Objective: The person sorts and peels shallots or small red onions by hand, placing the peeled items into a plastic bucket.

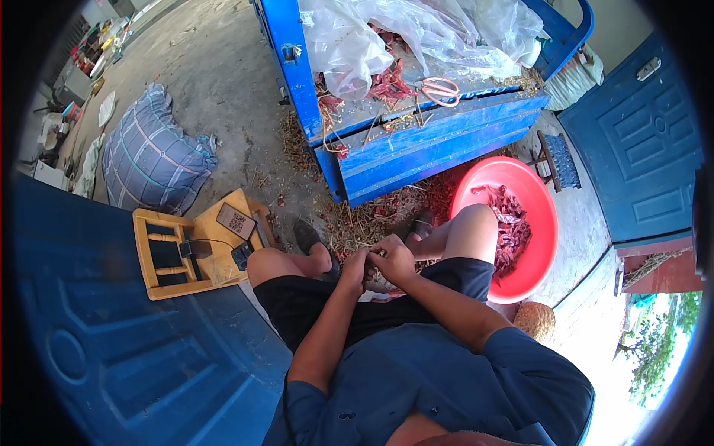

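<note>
My left hand (355, 270) and my right hand (394, 260) meet above my lap, between my knees. Both have their fingers curled in and pressed together. Whatever they pinch is tiny and mostly covered by the fingers, so I cannot make it out. Just beyond my right knee stands a pink basin (549, 223) partly filled with dark red dried pods (513, 249) that look like chili peppers. Ahead of me, more dried red pods (390, 83) lie on the blue cart bed (439, 152), beside pink-handled scissors (440, 91).
Clear plastic sheeting (439, 33) covers part of the cart's load. Dry stalks (364, 227) litter the floor around my feet. To my left are a wooden chair (212, 271) bearing a phone (236, 221) and a plaid sack (152, 152). A woven stool (535, 321) sits behind the basin.
</note>
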Demonstrator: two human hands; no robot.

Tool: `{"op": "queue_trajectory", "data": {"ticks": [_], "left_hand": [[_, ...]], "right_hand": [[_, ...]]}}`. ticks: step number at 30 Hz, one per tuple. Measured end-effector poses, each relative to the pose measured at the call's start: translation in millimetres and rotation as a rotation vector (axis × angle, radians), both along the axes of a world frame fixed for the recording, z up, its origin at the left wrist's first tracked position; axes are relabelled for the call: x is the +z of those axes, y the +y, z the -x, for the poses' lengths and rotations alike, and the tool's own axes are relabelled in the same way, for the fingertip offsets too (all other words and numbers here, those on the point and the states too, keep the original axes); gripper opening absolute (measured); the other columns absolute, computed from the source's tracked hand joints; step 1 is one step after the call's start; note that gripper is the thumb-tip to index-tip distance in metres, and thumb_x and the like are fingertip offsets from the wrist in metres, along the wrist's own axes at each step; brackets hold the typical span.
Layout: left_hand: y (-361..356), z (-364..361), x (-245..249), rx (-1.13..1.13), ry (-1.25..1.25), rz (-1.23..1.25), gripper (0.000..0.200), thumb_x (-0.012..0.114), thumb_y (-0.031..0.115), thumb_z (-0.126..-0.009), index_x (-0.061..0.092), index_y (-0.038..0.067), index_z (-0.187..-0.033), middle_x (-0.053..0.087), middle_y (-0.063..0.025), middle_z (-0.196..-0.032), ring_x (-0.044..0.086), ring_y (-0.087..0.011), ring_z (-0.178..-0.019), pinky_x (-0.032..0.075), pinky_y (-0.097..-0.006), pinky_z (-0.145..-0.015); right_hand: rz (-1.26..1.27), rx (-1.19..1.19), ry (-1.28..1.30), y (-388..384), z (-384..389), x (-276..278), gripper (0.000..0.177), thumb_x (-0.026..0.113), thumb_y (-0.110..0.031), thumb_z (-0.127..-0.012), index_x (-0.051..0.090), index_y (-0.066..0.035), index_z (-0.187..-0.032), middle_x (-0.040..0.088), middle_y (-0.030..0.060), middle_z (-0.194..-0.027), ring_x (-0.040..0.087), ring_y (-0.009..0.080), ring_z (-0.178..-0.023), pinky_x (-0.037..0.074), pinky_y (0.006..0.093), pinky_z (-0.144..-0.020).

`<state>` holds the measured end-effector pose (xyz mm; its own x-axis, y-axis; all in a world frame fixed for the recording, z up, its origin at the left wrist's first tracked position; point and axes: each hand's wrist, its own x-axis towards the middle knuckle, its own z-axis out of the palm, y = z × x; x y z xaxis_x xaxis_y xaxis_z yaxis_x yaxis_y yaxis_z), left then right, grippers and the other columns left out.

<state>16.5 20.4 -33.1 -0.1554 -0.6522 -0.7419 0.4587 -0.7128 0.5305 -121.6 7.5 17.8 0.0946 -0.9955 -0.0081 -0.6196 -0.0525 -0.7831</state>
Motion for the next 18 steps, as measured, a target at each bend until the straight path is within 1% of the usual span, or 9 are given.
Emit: {"op": "queue_trajectory", "data": {"ticks": [2,5,7,11,13,14,16,17,18], "left_hand": [[0.3,-0.6,10.3,-0.023,0.066,0.012,0.024,0.051,0.030,-0.098,0.064,0.011,-0.090,0.057,0.0017,-0.066,0.052,-0.0097,-0.049,0.040,-0.0231,-0.044],[-2.7,0.8,19.6,-0.014,0.064,0.022,0.024,0.053,0.033,-0.098,0.064,0.013,-0.091,0.056,0.0029,-0.065,0.051,-0.0084,-0.050,0.038,-0.0228,-0.043],[-3.5,1.3,20.1,-0.035,0.065,0.028,0.023,0.054,0.034,-0.098,0.063,0.014,-0.092,0.056,0.0038,-0.066,0.050,-0.0077,-0.050,0.037,-0.0221,-0.043],[-5.5,1.3,23.0,-0.074,0.021,0.038,0.022,0.054,0.034,-0.099,0.061,0.015,-0.092,0.055,0.0044,-0.066,0.049,-0.0072,-0.050,0.037,-0.0218,-0.043],[-6.2,2.6,27.0,-0.062,0.074,0.044,0.021,0.054,0.034,-0.098,0.061,0.015,-0.094,0.054,0.0050,-0.066,0.048,-0.0067,-0.051,0.036,-0.0215,-0.043],[-7.9,3.3,31.3,-0.076,0.069,0.044,0.020,0.054,0.034,-0.099,0.061,0.015,-0.095,0.054,0.0055,-0.066,0.048,-0.0063,-0.051,0.036,-0.0212,-0.044],[-9.2,4.0,32.1,-0.079,0.074,0.067,0.020,0.053,0.034,-0.099,0.062,0.015,-0.096,0.053,0.0057,-0.066,0.047,-0.0063,-0.051,0.036,-0.0210,-0.045],[-10.1,4.2,33.1,-0.082,0.086,0.080,0.021,0.053,0.033,-0.099,0.062,0.015,-0.096,0.053,0.0059,-0.066,0.047,-0.0062,-0.052,0.036,-0.0208,-0.045],[-9.6,4.5,34.4,-0.096,0.079,0.061,0.021,0.052,0.032,-0.099,0.062,0.015,-0.098,0.052,0.0062,-0.065,0.047,-0.0061,-0.052,0.036,-0.0206,-0.047]], "right_hand": [[-0.005,-0.005,-0.015,-1.0,5.5,-20.2,0.020,0.074,-0.022,-0.079,0.071,-0.005,-0.090,0.068,0.0122,-0.083,0.066,0.0296,-0.081,0.052,0.0389,-0.071],[-0.074,0.000,-0.160,-3.8,6.7,-34.5,0.022,0.072,-0.023,-0.084,0.071,-0.001,-0.088,0.068,0.0088,-0.080,0.063,0.0212,-0.074,0.050,0.0349,-0.068],[-0.509,-0.211,-0.455,-4.8,5.8,-29.2,0.027,0.069,-0.024,-0.089,0.069,0.003,-0.085,0.067,0.0052,-0.079,0.060,0.0135,-0.070,0.048,0.0315,-0.065],[-0.630,-0.281,-0.599,-12.5,7.1,-7.1,0.028,0.067,-0.023,-0.092,0.069,0.004,-0.083,0.066,0.0035,-0.078,0.057,0.0098,-0.068,0.048,0.0302,-0.063],[-0.240,-0.154,-0.332,-12.7,6.3,-16.7,0.026,0.067,-0.022,-0.092,0.069,0.003,-0.082,0.065,0.0069,-0.077,0.060,0.0139,-0.069,0.048,0.0322,-0.064],[-0.232,-0.149,-0.336,-14.1,5.6,-15.9,0.026,0.067,-0.022,-0.092,0.069,0.003,-0.082,0.065,0.0069,-0.077,0.060,0.0139,-0.069,0.048,0.0322,-0.064],[0.108,-0.166,-0.082,-14.0,3.1,-11.0,0.025,0.068,-0.023,-0.091,0.069,0.001,-0.081,0.063,0.0104,-0.076,0.062,0.0187,-0.071,0.048,0.0341,-0.065],[0.110,-0.169,-0.087,-15.9,2.1,-7.5,0.025,0.068,-0.023,-0.091,0.069,0.001,-0.081,0.063,0.0104,-0.076,0.062,0.0187,-0.071,0.048,0.0341,-0.065],[0.080,-0.167,-0.093,-17.1,2.3,-3.8,0.024,0.067,-0.023,-0.089,0.069,0.000,-0.081,0.064,0.0132,-0.077,0.062,0.0266,-0.077,0.048,0.0381,-0.069]]}}
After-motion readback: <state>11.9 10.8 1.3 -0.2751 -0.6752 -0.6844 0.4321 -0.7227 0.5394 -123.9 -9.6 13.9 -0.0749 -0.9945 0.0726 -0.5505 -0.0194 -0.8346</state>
